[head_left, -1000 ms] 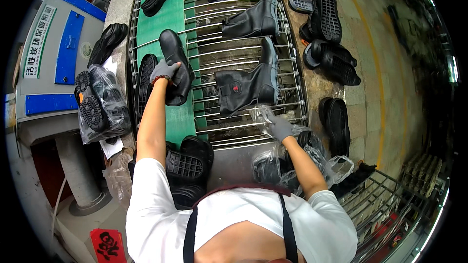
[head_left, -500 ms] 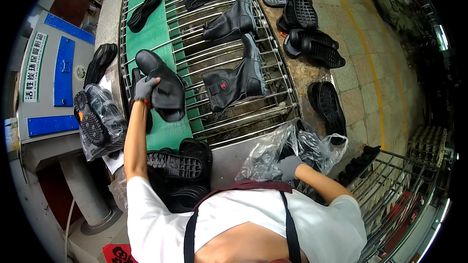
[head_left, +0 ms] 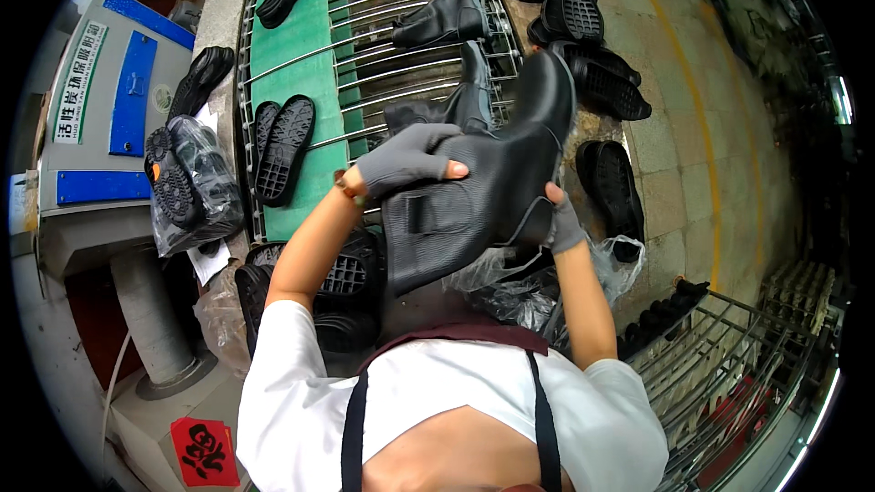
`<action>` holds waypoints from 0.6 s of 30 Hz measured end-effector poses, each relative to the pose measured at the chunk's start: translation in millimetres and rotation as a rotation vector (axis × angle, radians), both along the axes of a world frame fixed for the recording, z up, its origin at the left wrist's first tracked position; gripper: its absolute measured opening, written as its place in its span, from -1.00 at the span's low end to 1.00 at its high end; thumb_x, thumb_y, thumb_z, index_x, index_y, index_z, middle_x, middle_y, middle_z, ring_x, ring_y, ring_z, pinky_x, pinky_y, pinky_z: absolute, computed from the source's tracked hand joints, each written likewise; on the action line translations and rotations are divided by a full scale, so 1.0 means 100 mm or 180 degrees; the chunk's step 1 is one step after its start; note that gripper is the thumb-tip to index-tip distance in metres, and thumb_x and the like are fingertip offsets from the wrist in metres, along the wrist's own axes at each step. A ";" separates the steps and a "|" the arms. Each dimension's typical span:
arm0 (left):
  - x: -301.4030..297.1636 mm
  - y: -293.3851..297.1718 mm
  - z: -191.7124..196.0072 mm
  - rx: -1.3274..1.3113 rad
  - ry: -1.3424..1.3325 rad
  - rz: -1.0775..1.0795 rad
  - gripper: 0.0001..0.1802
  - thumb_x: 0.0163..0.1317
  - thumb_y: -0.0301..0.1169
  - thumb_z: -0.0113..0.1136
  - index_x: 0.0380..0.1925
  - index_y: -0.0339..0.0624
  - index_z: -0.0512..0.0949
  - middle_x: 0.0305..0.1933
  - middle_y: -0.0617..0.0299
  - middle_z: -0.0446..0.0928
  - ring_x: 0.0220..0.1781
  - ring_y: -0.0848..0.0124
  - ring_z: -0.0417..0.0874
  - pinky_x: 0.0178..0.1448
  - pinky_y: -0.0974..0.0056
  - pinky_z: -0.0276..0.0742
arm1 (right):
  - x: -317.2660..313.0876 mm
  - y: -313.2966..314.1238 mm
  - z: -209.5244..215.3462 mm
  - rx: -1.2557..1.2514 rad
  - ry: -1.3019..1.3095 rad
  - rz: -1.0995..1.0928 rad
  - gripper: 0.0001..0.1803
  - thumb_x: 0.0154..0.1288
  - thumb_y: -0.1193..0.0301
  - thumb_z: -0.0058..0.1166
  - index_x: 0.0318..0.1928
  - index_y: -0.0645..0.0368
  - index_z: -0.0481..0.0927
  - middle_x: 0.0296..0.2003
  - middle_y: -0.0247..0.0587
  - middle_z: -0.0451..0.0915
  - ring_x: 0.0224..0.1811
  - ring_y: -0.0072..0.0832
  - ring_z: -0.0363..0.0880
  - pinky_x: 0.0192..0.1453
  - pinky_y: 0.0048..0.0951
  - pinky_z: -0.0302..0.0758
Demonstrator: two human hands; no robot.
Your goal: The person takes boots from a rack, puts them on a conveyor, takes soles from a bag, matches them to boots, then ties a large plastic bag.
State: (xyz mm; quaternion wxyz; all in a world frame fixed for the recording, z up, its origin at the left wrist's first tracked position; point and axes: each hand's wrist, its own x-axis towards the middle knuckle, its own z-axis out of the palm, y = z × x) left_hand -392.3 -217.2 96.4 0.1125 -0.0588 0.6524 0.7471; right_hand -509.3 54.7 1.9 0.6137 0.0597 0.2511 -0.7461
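Note:
A black leather boot (head_left: 492, 173) without a visible outsole is lifted in front of me, tilted with its toe up and to the right. My left hand (head_left: 407, 160), in a grey fingerless glove, is closed on the boot's shaft. My right hand (head_left: 565, 220), gloved the same way, grips the boot's heel side; its fingers are partly hidden behind it. Beneath the boot lies a clear plastic bag (head_left: 524, 296) with dark contents. On the green strip (head_left: 337, 73) to the left rests a pair of black soles (head_left: 284, 150).
More black boots (head_left: 447, 14) stand on the metal-bar conveyor (head_left: 360, 41). Black soles (head_left: 609, 187) line its right ledge, and stacked soles (head_left: 351, 278) lie by my left arm. A grey-blue machine (head_left: 118, 100) stands left, a metal rack (head_left: 729, 374) lower right.
The boot has come off the green strip, moving right and toward me, baring the soles beside it. My right hand has left the plastic bag and taken hold of the boot.

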 end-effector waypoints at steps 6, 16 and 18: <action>-0.54 0.07 -1.69 -0.3799 -0.0087 0.0439 -0.48 0.21 -0.26 0.10 0.21 0.19 0.32 0.17 0.03 0.35 0.14 0.15 0.43 0.20 0.03 0.27 | -0.32 0.61 -0.41 0.0627 -0.0249 -0.0283 -0.22 0.12 0.19 0.16 0.25 0.36 0.20 0.16 0.15 0.38 0.16 -0.09 0.43 0.27 -0.05 0.38; -0.90 -0.17 -2.12 -0.4612 -0.1321 -0.0310 0.17 -0.13 0.02 0.38 0.41 0.32 -0.18 0.47 -0.01 -0.14 0.33 -0.07 0.17 0.23 -0.07 0.24 | -0.87 0.12 -0.76 0.2032 0.1215 0.0542 -0.27 0.04 0.26 0.27 0.14 0.43 0.29 -0.03 0.02 0.50 -0.05 -0.30 0.56 0.00 -0.33 0.55; -0.89 -0.19 -2.13 -0.4432 -0.1356 -0.0142 0.12 -0.10 -0.02 0.38 0.41 0.27 -0.12 0.45 0.00 -0.07 0.30 -0.03 0.22 0.20 0.02 0.30 | -0.89 -0.03 -1.07 0.2348 0.1398 0.0480 -0.29 0.04 0.23 0.28 0.11 0.39 0.31 -0.03 0.00 0.49 -0.01 -0.32 0.52 0.03 -0.35 0.50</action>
